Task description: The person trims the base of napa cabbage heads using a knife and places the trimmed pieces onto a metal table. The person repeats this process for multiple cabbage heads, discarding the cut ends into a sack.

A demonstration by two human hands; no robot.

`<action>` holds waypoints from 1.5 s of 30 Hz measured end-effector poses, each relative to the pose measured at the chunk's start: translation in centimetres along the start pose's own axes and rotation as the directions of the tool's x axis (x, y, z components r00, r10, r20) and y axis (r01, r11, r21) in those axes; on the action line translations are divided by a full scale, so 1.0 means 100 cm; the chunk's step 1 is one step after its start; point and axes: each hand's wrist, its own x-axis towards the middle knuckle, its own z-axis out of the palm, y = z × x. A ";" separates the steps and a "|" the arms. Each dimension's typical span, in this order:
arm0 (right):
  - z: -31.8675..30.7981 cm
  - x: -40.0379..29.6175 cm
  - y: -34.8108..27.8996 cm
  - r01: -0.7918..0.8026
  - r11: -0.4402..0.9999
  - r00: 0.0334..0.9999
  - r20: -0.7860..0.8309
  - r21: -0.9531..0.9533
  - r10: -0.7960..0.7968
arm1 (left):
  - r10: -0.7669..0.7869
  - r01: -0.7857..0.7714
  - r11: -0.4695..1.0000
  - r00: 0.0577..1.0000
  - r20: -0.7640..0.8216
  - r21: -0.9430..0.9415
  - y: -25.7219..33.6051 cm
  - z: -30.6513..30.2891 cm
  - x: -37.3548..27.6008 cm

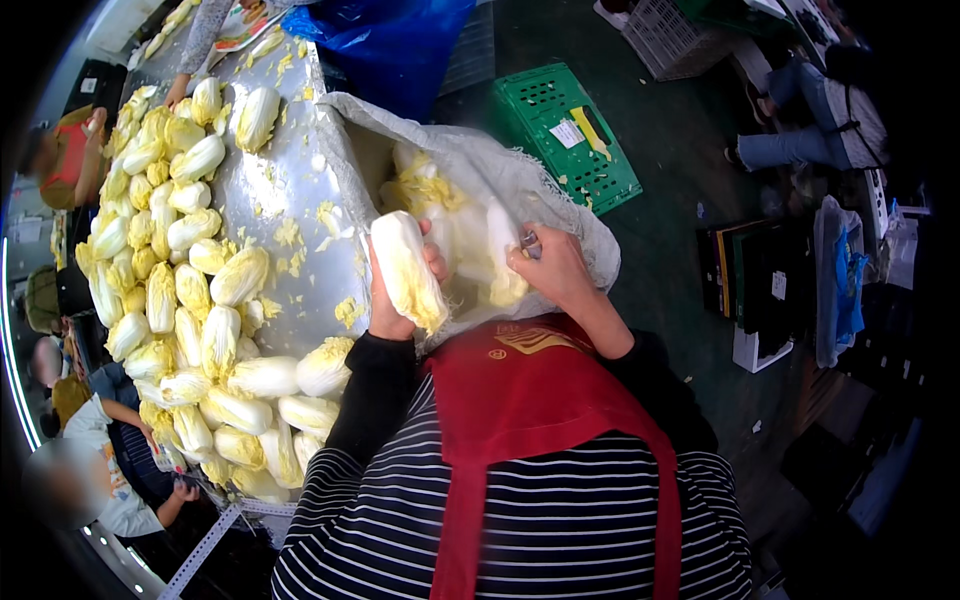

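Note:
My left hand (pixel 391 304) grips a trimmed napa cabbage (pixel 405 259), its white base pointing away from me and its yellow leafy end toward me. My right hand (pixel 561 262) is closed around a small, mostly hidden tool (pixel 531 244) with a shiny part, possibly a knife. Beside those fingers, a blurred white and yellow cabbage leaf (pixel 507 289) is over the open woven sack (pixel 480 146); whether the hand touches it I cannot tell. Loose cabbage leaves (pixel 429 186) lie inside the sack, which sits against my red apron (pixel 525 390).
Many napa cabbages (pixel 199 229) are heaped on the metal table (pixel 259 199) to my left, with leaf scraps around them. Another person's hand (pixel 177 90) reaches the heap's far end. A green plastic crate (pixel 566 142) and blue plastic sheeting (pixel 390 52) lie beyond the sack.

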 end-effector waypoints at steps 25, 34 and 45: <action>0.023 0.000 0.008 0.119 0.993 0.992 -0.032 0.025 -0.118 | 0.110 0.049 0.658 0.981 -0.160 0.751 -0.012 0.024 -0.004; 0.027 0.006 0.047 0.210 0.974 0.976 -0.045 -0.090 -0.214 | -0.004 0.144 0.894 0.949 -0.315 0.423 -0.009 0.026 -0.003; 0.018 -0.011 -0.016 0.132 0.978 0.987 0.066 0.160 -0.144 | 0.139 -0.043 0.826 0.982 -0.130 0.562 -0.035 0.029 0.007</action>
